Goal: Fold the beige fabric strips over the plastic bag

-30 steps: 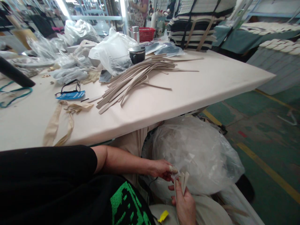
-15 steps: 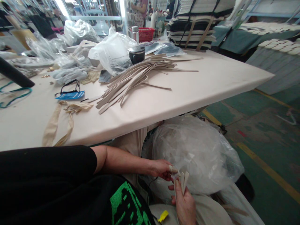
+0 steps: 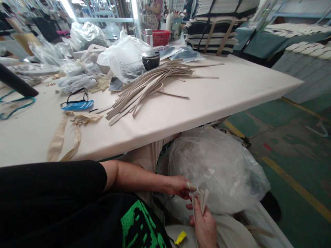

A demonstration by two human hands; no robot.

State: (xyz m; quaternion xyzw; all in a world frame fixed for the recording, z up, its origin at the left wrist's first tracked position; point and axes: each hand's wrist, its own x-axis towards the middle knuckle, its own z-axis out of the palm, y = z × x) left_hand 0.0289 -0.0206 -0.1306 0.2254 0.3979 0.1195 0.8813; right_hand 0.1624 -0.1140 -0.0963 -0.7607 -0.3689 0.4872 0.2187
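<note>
My right hand (image 3: 205, 227) is closed round a few narrow beige strips (image 3: 203, 199), whose ends fan out above the thumb. Close against it, my left hand (image 3: 178, 186) has its fingers pinched together by the strips; a pale covering wraps a fingertip. A small whitish bit shows between the two hands, too blurred to name. Both hands are low, below the table edge and in front of a big clear plastic bag (image 3: 212, 168) with pale contents. A pile of long beige strips (image 3: 155, 81) lies on the table (image 3: 207, 100).
Glasses (image 3: 76, 96) rest on a blue packet, near a tangled cloth band (image 3: 63, 134). Behind the strips stand a dark lidded mug (image 3: 150, 62), a white plastic bag (image 3: 124, 55) and a red basket (image 3: 161, 37). Strapped fabric stacks (image 3: 212, 34) rise at the back. A person stands beyond.
</note>
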